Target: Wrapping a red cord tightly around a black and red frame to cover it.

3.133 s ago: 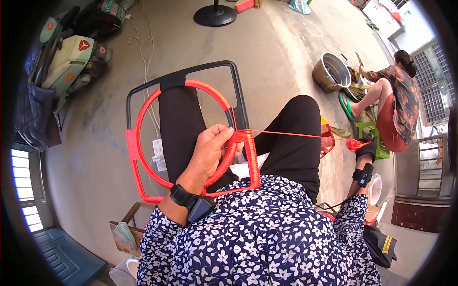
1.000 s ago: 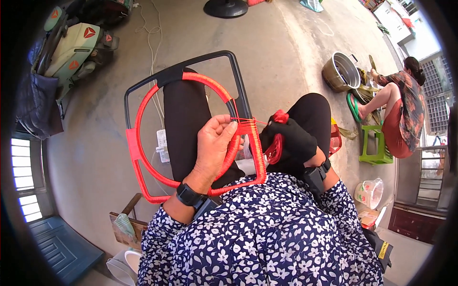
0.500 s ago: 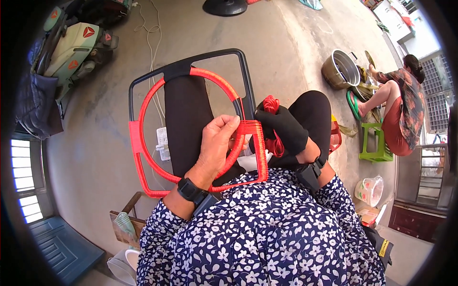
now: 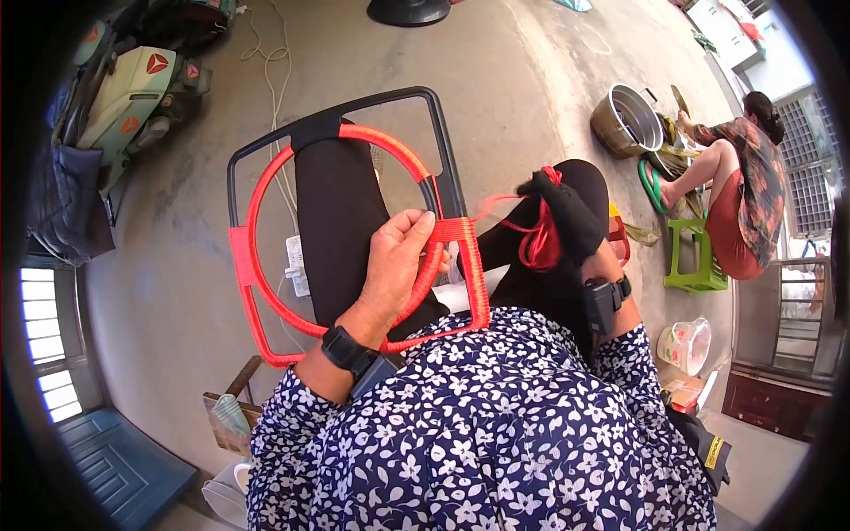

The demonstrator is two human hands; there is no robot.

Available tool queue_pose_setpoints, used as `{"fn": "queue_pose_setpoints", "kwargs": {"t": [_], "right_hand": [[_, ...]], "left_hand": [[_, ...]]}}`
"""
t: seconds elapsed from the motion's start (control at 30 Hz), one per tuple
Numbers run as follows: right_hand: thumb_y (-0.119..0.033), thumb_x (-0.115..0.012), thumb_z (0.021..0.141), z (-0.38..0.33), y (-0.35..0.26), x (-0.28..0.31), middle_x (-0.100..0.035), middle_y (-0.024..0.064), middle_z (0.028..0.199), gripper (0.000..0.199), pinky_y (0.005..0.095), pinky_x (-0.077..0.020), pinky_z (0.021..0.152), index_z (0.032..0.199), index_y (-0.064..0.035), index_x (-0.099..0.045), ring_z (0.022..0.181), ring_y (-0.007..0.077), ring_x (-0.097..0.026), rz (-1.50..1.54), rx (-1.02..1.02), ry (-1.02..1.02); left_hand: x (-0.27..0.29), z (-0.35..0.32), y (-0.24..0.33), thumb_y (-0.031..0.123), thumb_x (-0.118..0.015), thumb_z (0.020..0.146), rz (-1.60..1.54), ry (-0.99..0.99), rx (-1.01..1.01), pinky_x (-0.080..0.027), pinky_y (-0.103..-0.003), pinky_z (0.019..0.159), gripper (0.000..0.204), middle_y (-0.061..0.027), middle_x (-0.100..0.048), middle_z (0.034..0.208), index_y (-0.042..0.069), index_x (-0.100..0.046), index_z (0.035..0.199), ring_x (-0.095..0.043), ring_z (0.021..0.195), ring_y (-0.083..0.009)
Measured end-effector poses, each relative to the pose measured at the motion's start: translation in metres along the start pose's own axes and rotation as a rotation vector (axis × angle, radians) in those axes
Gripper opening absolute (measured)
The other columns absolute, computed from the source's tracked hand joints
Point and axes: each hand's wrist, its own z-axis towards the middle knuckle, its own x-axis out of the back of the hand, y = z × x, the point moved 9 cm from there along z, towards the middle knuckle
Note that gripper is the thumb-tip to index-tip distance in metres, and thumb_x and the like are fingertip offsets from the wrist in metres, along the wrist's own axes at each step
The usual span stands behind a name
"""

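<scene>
Across my lap lies a black square frame (image 4: 447,159) with a round ring (image 4: 257,226) inside it. Glossy red cord wraps most of the ring and the near and left sides; the far side stays bare black. My left hand (image 4: 396,257) is bare and pinches the ring beside a wrapped red joint (image 4: 453,230), thumb on top, other fingers mostly hidden beneath. Off to the right of the frame, my right hand (image 4: 574,217), in a black glove, is closed around a loose bundle of red cord (image 4: 540,243). A strand stretches from it to the joint.
A person (image 4: 744,177) sits at the right by a green stool (image 4: 695,257) and a large metal pot (image 4: 611,124). A plastic bucket (image 4: 684,345) stands nearer. A scooter (image 4: 128,97) is at far left; a white power strip (image 4: 297,265) with cable lies on the floor.
My right hand has moved right, away from the joint, drawing the red cord out into a visible strand. My left hand keeps its grip on the ring. The whole view has shifted slightly.
</scene>
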Motion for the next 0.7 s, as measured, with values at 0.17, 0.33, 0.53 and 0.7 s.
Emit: {"fn": "queue_pose_setpoints", "kwargs": {"t": [0.17,0.33,0.53,0.7], "right_hand": [[-0.016,-0.061,0.088,-0.033,-0.082,-0.059,-0.067,0.0157,0.098,0.027,0.0360,-0.0544,0.072,0.112,-0.0034,-0.059,0.082,0.0268,-0.067,-1.443,0.500,0.462],[-0.008,-0.067,0.074,-0.081,-0.040,-0.205,-0.062,0.0091,0.116,0.038,0.0439,-0.0417,0.102,0.112,-0.0096,-0.061,0.116,0.0289,-0.055,-1.872,1.381,-0.187],[-0.018,-0.063,0.087,-0.025,-0.035,-0.114,-0.062,0.0104,0.114,0.025,0.0359,-0.0489,0.090,0.108,-0.0048,-0.060,0.104,0.0193,-0.061,-0.989,0.476,0.026],[-0.015,-0.068,0.086,0.000,0.034,-0.112,-0.066,0.0078,0.106,0.034,0.0296,-0.0511,0.085,0.115,0.0002,-0.057,0.097,0.0152,-0.063,-0.608,-0.016,-0.370]], "left_hand": [[-0.005,-0.007,0.014,0.030,-0.044,0.102,-0.078,0.069,0.023,-0.055,-0.026,0.067,0.034,-0.0095,-0.064,0.096,0.000,-0.053,0.114,-0.064,0.081,-0.0140],[-0.004,-0.011,0.041,0.024,-0.043,0.102,0.139,0.105,-0.294,-0.051,-0.024,0.076,0.032,-0.0068,-0.062,0.103,-0.002,-0.051,0.119,-0.060,0.087,-0.0096],[0.019,-0.002,0.025,0.007,-0.047,0.099,0.067,0.165,-0.325,-0.050,-0.024,0.079,0.022,-0.0051,-0.061,0.108,-0.001,-0.052,0.119,-0.060,0.088,-0.0081],[0.016,0.001,0.017,0.009,-0.051,0.097,0.276,0.198,-0.184,-0.051,-0.024,0.075,0.018,-0.0057,-0.065,0.099,-0.001,-0.058,0.111,-0.061,0.084,-0.0095]]}}
